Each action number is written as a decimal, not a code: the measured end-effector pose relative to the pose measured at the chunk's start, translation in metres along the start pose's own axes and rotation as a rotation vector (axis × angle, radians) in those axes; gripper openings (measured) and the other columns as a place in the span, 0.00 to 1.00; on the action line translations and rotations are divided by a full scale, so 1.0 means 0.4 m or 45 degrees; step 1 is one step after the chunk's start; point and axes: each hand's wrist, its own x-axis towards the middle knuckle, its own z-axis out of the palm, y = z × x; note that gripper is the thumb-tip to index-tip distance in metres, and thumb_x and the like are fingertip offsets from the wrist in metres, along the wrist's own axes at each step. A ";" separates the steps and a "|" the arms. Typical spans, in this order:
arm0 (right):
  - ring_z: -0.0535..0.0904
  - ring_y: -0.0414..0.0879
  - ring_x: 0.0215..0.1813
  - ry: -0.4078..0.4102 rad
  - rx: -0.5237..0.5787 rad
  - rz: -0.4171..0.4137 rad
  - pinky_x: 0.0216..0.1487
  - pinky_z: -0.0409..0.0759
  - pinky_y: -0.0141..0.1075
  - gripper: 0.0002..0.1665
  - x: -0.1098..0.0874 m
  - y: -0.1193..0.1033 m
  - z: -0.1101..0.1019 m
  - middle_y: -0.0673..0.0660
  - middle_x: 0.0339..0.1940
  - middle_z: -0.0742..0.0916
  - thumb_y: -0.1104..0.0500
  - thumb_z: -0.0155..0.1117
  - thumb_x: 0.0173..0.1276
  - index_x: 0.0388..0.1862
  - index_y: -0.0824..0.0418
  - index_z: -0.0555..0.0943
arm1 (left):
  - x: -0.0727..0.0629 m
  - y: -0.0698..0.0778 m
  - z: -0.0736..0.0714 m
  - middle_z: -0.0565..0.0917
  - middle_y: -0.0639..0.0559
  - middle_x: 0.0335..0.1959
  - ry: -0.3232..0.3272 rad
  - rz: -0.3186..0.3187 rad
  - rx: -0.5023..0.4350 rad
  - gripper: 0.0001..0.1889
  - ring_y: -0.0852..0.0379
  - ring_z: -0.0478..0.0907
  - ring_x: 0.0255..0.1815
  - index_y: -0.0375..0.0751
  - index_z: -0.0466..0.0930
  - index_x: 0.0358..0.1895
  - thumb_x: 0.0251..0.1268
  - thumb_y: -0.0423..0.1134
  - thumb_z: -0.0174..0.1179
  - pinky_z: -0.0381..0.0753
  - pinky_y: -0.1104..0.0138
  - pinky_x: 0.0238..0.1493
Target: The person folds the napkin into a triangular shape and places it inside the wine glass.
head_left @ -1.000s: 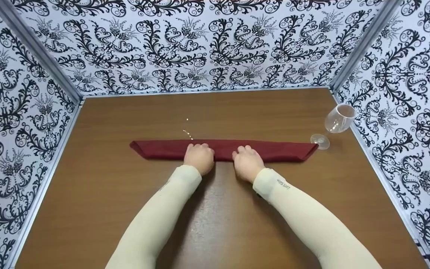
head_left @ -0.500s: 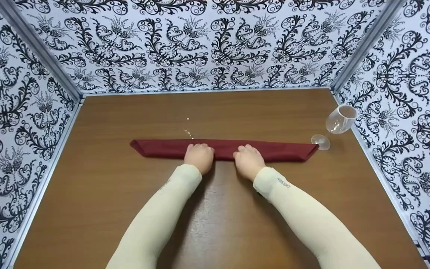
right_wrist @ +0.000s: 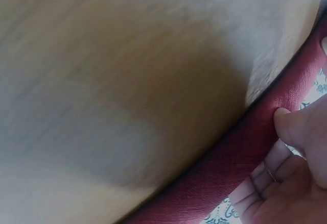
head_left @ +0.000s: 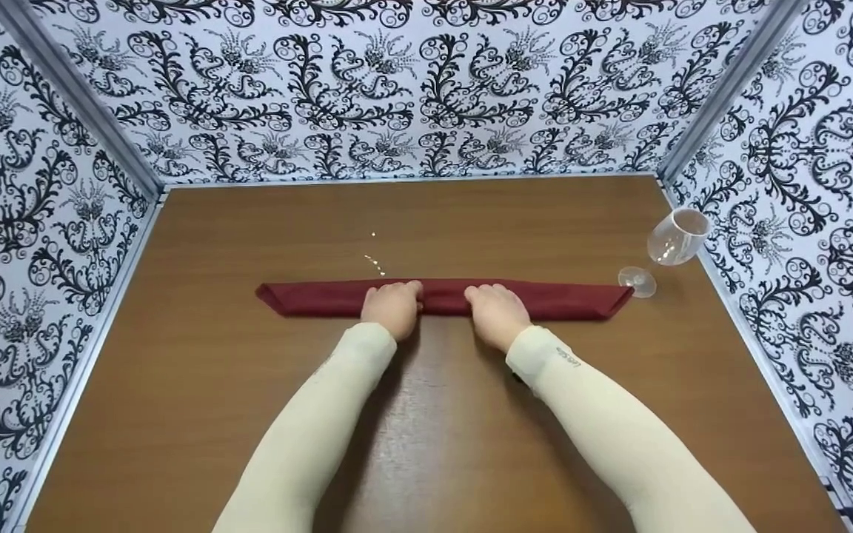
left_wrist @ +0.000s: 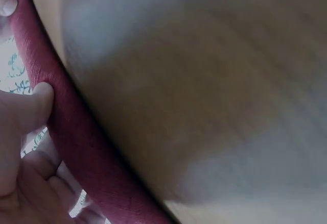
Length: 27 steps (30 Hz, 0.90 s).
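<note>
A dark red cloth napkin (head_left: 315, 299), folded into a long narrow band, lies crosswise on the wooden table. Near its middle, my left hand (head_left: 391, 309) grips the band, fingers over the top. A short way to the right, my right hand (head_left: 499, 317) holds it the same way. In the left wrist view the thumb (left_wrist: 43, 101) presses on the near face of the cloth (left_wrist: 87, 142), with the other fingers behind. The right wrist view likewise has a thumb (right_wrist: 288, 124) against the cloth (right_wrist: 219, 178) and curled fingers beyond it.
A clear stemmed wine glass (head_left: 678, 237) stands at the right, its foot close to the right end of the napkin. Patterned black-and-white walls (head_left: 412, 89) border the table (head_left: 197, 385) at the back and sides. Small bright specks show behind the napkin.
Both hands have shifted slightly outward, the left one leftward and the right one rightward, with the fingers changing their lie on the cloth. The napkin stays nearly in place; the glass has not moved.
</note>
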 end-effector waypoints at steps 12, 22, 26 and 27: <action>0.82 0.62 0.53 0.099 0.077 0.059 0.55 0.82 0.55 0.12 0.001 0.009 0.010 0.63 0.48 0.85 0.65 0.61 0.76 0.52 0.58 0.86 | 0.003 0.006 -0.001 0.87 0.44 0.51 0.050 -0.018 0.086 0.11 0.39 0.82 0.56 0.47 0.90 0.43 0.75 0.35 0.56 0.78 0.45 0.57; 0.84 0.62 0.53 0.106 -0.049 -0.034 0.55 0.84 0.54 0.18 -0.003 0.006 0.009 0.62 0.48 0.88 0.68 0.55 0.75 0.49 0.57 0.91 | -0.003 0.009 0.003 0.91 0.47 0.45 0.116 0.071 0.232 0.14 0.43 0.88 0.49 0.49 0.90 0.41 0.76 0.36 0.53 0.78 0.48 0.54; 0.81 0.63 0.52 0.126 -0.183 -0.075 0.55 0.81 0.54 0.17 -0.006 0.000 0.018 0.62 0.46 0.87 0.64 0.55 0.78 0.50 0.59 0.91 | -0.013 0.010 0.004 0.91 0.46 0.43 0.149 0.146 0.324 0.11 0.43 0.88 0.46 0.47 0.91 0.42 0.74 0.37 0.57 0.79 0.48 0.53; 0.80 0.63 0.51 0.130 -0.202 -0.083 0.54 0.81 0.54 0.17 -0.007 -0.002 0.020 0.63 0.46 0.87 0.63 0.55 0.78 0.50 0.60 0.91 | -0.015 0.011 0.003 0.91 0.46 0.43 0.151 0.151 0.329 0.10 0.43 0.88 0.46 0.46 0.91 0.42 0.73 0.38 0.58 0.79 0.47 0.53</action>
